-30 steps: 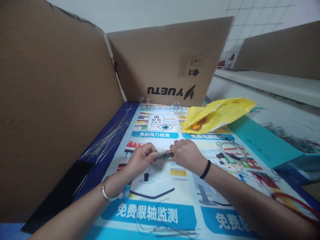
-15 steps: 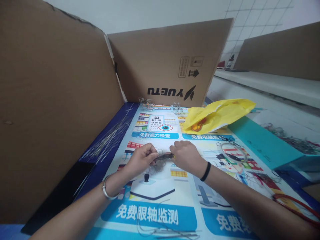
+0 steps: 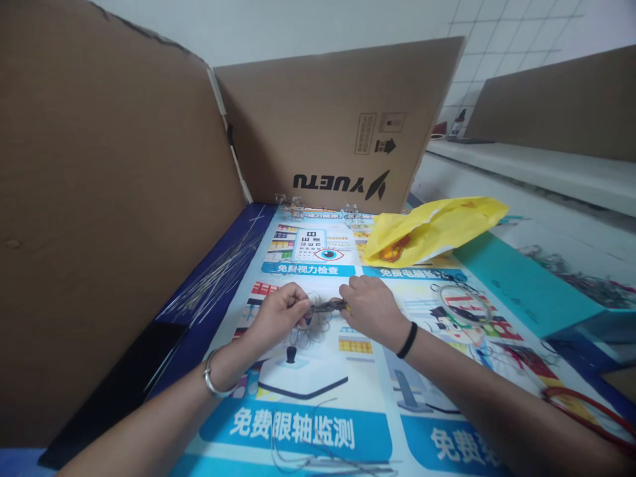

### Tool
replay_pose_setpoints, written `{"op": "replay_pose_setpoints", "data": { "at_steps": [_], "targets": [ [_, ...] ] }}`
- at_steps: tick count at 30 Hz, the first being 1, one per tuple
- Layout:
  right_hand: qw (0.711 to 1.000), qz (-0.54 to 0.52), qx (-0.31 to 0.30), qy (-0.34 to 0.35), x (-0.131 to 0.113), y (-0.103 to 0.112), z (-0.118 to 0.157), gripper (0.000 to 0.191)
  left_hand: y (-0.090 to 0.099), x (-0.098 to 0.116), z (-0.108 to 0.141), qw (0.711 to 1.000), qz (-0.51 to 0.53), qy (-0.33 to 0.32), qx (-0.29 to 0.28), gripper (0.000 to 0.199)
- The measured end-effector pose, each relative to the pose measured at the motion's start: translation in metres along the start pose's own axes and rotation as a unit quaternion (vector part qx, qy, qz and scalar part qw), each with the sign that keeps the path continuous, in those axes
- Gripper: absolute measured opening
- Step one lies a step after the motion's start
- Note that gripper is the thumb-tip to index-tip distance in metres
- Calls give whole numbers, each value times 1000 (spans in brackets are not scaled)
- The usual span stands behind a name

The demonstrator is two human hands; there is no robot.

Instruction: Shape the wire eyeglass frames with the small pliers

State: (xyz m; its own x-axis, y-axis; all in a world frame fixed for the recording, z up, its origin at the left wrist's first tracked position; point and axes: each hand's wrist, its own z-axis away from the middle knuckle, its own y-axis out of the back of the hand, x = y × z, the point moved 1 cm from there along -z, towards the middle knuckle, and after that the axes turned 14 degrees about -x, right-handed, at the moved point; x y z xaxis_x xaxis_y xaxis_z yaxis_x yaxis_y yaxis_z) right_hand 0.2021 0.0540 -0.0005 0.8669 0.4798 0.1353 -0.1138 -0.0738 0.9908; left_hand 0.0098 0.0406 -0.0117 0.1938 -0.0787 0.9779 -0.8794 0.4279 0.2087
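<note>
My right hand (image 3: 372, 311) is wrapped round the yellow-edged handles of dark pliers (image 3: 328, 307), whose jaws point left. Thumb and fingers of my left hand (image 3: 285, 311) pinch a thin wire piece at the jaw tips; the pinched part is mostly hidden. Thin looped wire (image 3: 313, 331) shows under and around the pliers, above the printed sheet (image 3: 308, 371). Loose wires (image 3: 328, 460) lie at the near edge of the sheet.
Straight wires (image 3: 213, 278) lie at the left. Cardboard panels (image 3: 322, 132) stand behind and left. A yellow bag (image 3: 437, 228) sits at back right, beside a teal box (image 3: 536, 285) with tangled wire. A red ring (image 3: 591, 411) lies at the right.
The pliers' jaws look slightly more open and turned a little. My right hand has shifted slightly to the right; my left hand has barely moved.
</note>
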Motion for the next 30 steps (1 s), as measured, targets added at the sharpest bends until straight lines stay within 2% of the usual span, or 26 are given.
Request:
{"op": "replay_pose_setpoints", "data": {
  "at_steps": [7, 24, 30],
  "targets": [
    [999, -7, -35, 2, -5, 5, 2, 20, -2, -1, 2, 1000, -27, -17, 1, 14],
    [999, -9, -50, 7, -5, 2, 0, 18, -1, -6, 4, 994, -103, -37, 0, 14],
    [995, -6, -99, 8, -7, 4, 0, 18, -1, -1, 6, 976, -203, -75, 16, 13]
  ]
}}
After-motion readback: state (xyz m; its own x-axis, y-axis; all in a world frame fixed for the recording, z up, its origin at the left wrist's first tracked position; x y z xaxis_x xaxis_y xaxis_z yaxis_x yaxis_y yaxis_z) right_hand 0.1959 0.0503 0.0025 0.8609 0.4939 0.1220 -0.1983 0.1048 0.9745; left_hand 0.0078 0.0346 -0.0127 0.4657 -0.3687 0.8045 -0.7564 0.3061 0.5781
